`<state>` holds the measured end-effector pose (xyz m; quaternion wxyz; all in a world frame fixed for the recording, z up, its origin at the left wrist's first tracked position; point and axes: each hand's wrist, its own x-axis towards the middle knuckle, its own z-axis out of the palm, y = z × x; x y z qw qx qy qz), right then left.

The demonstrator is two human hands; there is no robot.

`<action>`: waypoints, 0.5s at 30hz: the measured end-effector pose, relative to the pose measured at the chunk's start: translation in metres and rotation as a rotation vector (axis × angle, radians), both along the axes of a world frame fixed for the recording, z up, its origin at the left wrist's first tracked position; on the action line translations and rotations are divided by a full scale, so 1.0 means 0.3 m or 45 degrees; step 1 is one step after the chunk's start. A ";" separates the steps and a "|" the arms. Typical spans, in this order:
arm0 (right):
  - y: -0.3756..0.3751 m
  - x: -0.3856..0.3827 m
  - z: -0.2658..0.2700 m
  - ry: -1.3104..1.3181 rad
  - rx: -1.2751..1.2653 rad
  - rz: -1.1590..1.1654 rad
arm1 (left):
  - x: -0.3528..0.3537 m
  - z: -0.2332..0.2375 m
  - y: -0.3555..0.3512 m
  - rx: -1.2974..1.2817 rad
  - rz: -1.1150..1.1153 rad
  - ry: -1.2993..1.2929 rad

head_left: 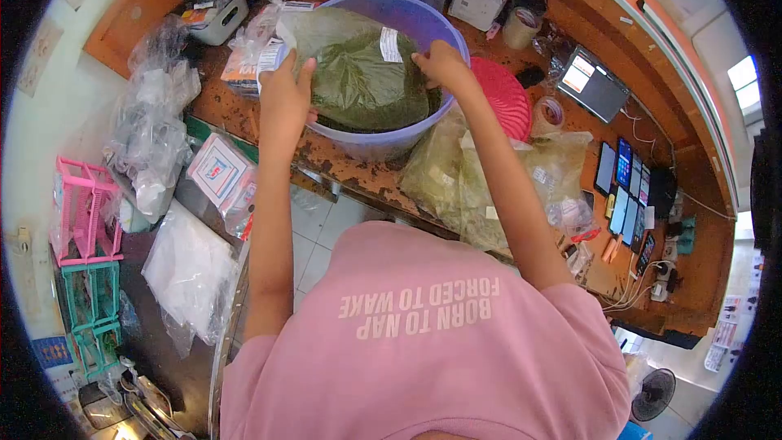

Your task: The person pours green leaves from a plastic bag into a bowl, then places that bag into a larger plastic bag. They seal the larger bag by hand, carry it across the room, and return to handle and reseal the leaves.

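Observation:
A dark green plastic bag (358, 81), wrinkled and with a white printed label (390, 45), lies in the mouth of a round pale purple tub (366, 140) on the workbench. My left hand (283, 106) is at the bag's left side, near the tub rim; its thumb points up and its fingers curl against the bag's edge. On the other side, my right hand (446, 68) has its fingers bent in a pinch on the bag's right edge, beside the label. Whatever fills the bag and lies beneath it in the tub is hidden.
Beside the tub stand a red ribbed basket (501, 98) and yellowish plastic bags (489, 179). Farther right are a tablet (593, 81), several phones (624, 163) and cables. Clear plastic wrap (155, 130), a boxed item (220, 171) and pink racks (84, 208) stand left.

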<state>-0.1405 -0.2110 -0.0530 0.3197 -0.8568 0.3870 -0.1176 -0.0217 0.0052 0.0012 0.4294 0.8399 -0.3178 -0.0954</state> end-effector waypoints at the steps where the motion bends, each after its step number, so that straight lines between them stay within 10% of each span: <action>1: 0.020 0.000 0.018 0.149 -0.174 -0.025 | -0.005 -0.001 0.003 -0.015 0.017 0.007; 13: -0.038 -0.021 0.043 -0.271 0.158 0.065 | 0.010 -0.064 0.008 -0.403 0.102 -0.083; 15: -0.026 -0.032 0.118 -0.453 -0.234 0.131 | 0.011 -0.060 0.009 -0.424 0.099 -0.038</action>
